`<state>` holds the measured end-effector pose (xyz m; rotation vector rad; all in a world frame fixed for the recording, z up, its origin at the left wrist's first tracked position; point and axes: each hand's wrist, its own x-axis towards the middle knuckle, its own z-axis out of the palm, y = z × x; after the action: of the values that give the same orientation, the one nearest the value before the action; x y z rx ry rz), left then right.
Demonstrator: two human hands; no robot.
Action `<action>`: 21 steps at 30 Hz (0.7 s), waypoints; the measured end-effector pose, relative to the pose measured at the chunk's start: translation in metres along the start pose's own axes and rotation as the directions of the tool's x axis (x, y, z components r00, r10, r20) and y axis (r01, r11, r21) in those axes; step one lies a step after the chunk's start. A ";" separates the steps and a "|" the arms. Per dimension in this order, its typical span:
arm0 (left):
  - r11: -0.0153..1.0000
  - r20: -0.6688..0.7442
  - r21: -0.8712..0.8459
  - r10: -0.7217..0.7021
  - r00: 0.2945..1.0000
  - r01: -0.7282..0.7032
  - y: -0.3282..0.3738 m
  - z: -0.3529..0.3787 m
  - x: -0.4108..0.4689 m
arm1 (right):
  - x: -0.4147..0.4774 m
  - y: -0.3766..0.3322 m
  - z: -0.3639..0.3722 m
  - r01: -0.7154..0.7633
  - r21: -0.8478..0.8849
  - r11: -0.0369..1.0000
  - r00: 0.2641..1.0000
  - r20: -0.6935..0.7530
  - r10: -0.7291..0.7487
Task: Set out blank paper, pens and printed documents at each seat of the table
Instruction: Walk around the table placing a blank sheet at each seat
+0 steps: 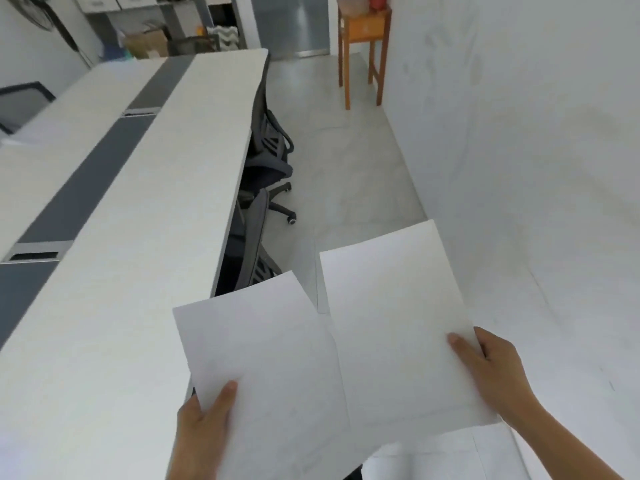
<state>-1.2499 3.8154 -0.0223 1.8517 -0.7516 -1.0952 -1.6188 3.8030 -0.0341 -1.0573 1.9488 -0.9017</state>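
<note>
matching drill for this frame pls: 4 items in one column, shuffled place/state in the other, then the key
Items
1. left sheet
2. right sheet
3. office chairs
4. wooden side table

Places/states
A. pushed in under the long table's right edge
B. held by the right hand, out over the floor
C. standing against the white wall at the far end
D. held by the left hand, its left edge over the table's near corner

Pairs: 1-D, 2-B, 3-A, 4-C
</note>
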 end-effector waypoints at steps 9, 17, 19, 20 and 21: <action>0.981 -0.119 -0.196 -0.029 0.992 0.005 0.082 0.000 0.134 | 0.143 -0.121 0.083 0.160 -0.026 0.987 0.972 0.178 -0.153; 0.959 -0.340 -0.284 -0.119 0.933 0.019 0.110 0.008 0.201 | 0.270 -0.201 0.164 0.281 -0.051 0.958 0.882 0.406 -0.237; 0.955 -0.416 -0.292 -0.169 0.893 0.045 0.110 0.012 0.214 | 0.308 -0.217 0.189 0.301 -0.049 0.952 0.834 0.497 -0.239; 0.953 -0.452 -0.299 -0.195 0.870 0.058 0.111 0.014 0.219 | 0.328 -0.227 0.202 0.311 -0.046 0.949 0.807 0.539 -0.239; 0.950 -0.491 -0.307 -0.216 0.844 0.065 0.114 0.018 0.223 | 0.346 -0.237 0.215 0.329 -0.044 0.943 0.777 0.580 -0.244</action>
<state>-1.1763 3.5753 -0.0153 1.8517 -0.1329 -0.6843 -1.4869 3.3505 -0.0335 -1.5383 1.3784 -0.5092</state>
